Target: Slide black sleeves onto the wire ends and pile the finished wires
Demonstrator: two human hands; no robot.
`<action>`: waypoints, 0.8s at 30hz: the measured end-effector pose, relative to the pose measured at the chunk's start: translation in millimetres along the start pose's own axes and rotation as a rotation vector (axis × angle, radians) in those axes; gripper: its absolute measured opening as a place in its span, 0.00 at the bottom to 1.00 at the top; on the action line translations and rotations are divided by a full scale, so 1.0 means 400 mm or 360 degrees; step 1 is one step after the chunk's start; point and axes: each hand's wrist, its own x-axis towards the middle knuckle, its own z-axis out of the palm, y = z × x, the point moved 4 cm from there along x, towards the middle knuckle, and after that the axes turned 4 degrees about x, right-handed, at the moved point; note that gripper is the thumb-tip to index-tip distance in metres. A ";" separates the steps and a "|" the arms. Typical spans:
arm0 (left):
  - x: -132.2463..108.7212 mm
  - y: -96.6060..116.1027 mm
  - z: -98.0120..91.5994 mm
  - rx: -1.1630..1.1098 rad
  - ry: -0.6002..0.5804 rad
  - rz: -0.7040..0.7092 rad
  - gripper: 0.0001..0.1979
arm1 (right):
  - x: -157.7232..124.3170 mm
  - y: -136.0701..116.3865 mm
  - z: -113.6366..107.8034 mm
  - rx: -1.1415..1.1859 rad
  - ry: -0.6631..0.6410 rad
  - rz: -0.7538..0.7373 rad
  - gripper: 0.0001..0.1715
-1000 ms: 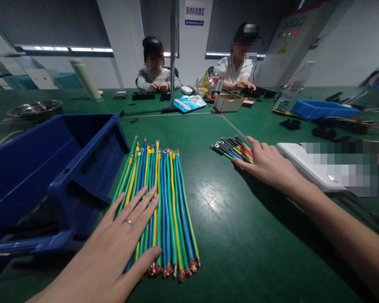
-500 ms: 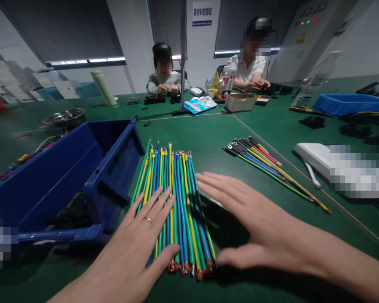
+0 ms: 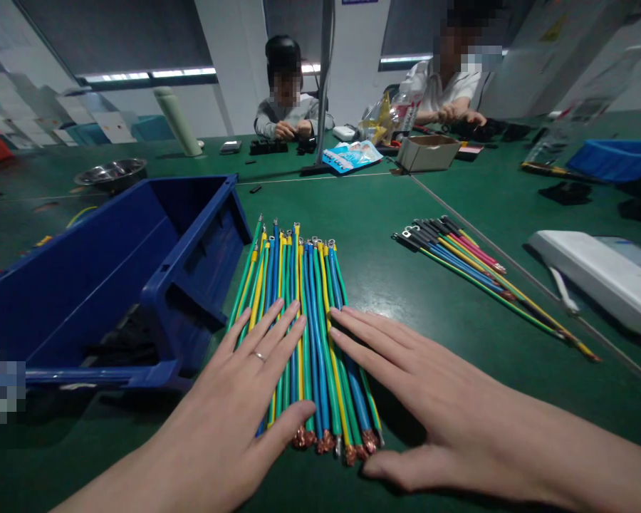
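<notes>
My left grip (image 3: 240, 399) lies flat, fingers a little spread and thumb held out to the side, palm down over a row of thick cables (image 3: 314, 299); it pinches nothing. My right grip (image 3: 421, 370) is open too, its fingers nearly together and its thumb well apart, the fingertips resting over the row's right edge. So the cables run beneath and between my two grips, side by side, in smooth green, blue and yellow sheathing, some striped. Beyond my fingertips they end in small metal lugs; nearer me, beside my thumbs, most end in frayed, bare copper strands. Just left of my left grip sits a deep blue bin (image 3: 192, 263) of hard plastic with a ribbed end wall. Ahead and to the right of my right grip, thinner cables (image 3: 454, 256) with black sleeves fan out on the smooth green bench (image 3: 379, 271), and farther right rests a rounded white case (image 3: 598, 278).
</notes>
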 end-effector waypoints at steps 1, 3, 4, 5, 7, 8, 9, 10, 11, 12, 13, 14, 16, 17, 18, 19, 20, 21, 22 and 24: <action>0.001 -0.001 0.000 0.0001 0.0001 0.0004 0.35 | 0.002 -0.001 0.000 -0.0003 0.0002 0.0009 0.57; 0.001 -0.002 0.002 0.0013 0.0003 0.0005 0.36 | 0.004 -0.001 -0.001 -0.0003 0.0006 0.0013 0.55; 0.001 -0.002 0.003 0.0018 0.0001 0.0004 0.36 | 0.006 -0.002 -0.001 -0.0001 0.0002 0.0012 0.55; 0.001 -0.002 0.004 0.0023 -0.0002 0.0004 0.36 | 0.007 -0.003 -0.002 0.0002 -0.0002 0.0005 0.55; 0.001 -0.002 0.007 0.0034 -0.0003 0.0002 0.36 | 0.008 -0.006 -0.004 -0.0001 0.0003 0.0002 0.55; 0.000 -0.002 0.007 0.0039 0.0000 0.0001 0.36 | 0.009 -0.007 -0.005 -0.0003 0.0010 0.0005 0.55; 0.000 -0.002 0.007 0.0040 0.0001 0.0001 0.36 | 0.010 -0.009 -0.007 -0.0007 0.0020 0.0018 0.55; 0.000 -0.001 0.007 0.0040 0.0000 0.0001 0.36 | 0.010 -0.011 -0.008 -0.0003 0.0024 0.0022 0.56; 0.000 -0.001 0.006 0.0036 0.0001 0.0002 0.36 | 0.011 -0.012 -0.010 0.0001 0.0032 0.0035 0.56; 0.000 -0.001 0.005 0.0030 0.0005 0.0004 0.36 | 0.011 -0.012 -0.010 0.0009 0.0036 0.0044 0.55; 0.000 0.000 0.004 0.0020 0.0004 0.0009 0.36 | 0.011 -0.013 -0.011 0.0018 0.0045 0.0048 0.55; 0.000 0.000 0.002 0.0011 0.0008 0.0010 0.36 | 0.011 -0.013 -0.012 0.0025 0.0062 0.0050 0.55; 0.000 0.000 0.000 -0.0010 0.0002 0.0000 0.37 | 0.010 -0.011 -0.015 0.0035 0.0101 0.0042 0.54; 0.000 -0.001 0.000 -0.0022 -0.0008 -0.0011 0.37 | 0.010 -0.009 -0.015 0.0042 0.0109 0.0033 0.54; 0.000 -0.002 0.001 -0.0036 -0.0022 -0.0019 0.37 | 0.009 -0.007 -0.015 0.0051 0.0111 0.0028 0.53; 0.000 -0.002 0.002 -0.0048 -0.0030 -0.0024 0.37 | 0.008 -0.004 -0.015 0.0066 0.0100 0.0023 0.53; 0.000 -0.003 0.002 -0.0057 -0.0034 -0.0026 0.36 | 0.007 -0.002 -0.014 0.0087 0.0084 0.0017 0.52; 0.001 -0.003 0.003 -0.0063 -0.0033 -0.0025 0.36 | 0.006 0.000 -0.012 0.0110 0.0068 0.0011 0.51; 0.001 -0.003 0.004 -0.0065 -0.0029 -0.0022 0.36 | 0.006 0.001 -0.011 0.0129 0.0059 0.0006 0.52; 0.000 -0.003 0.005 -0.0060 -0.0021 -0.0014 0.36 | 0.006 0.003 -0.008 0.0137 0.0061 0.0010 0.54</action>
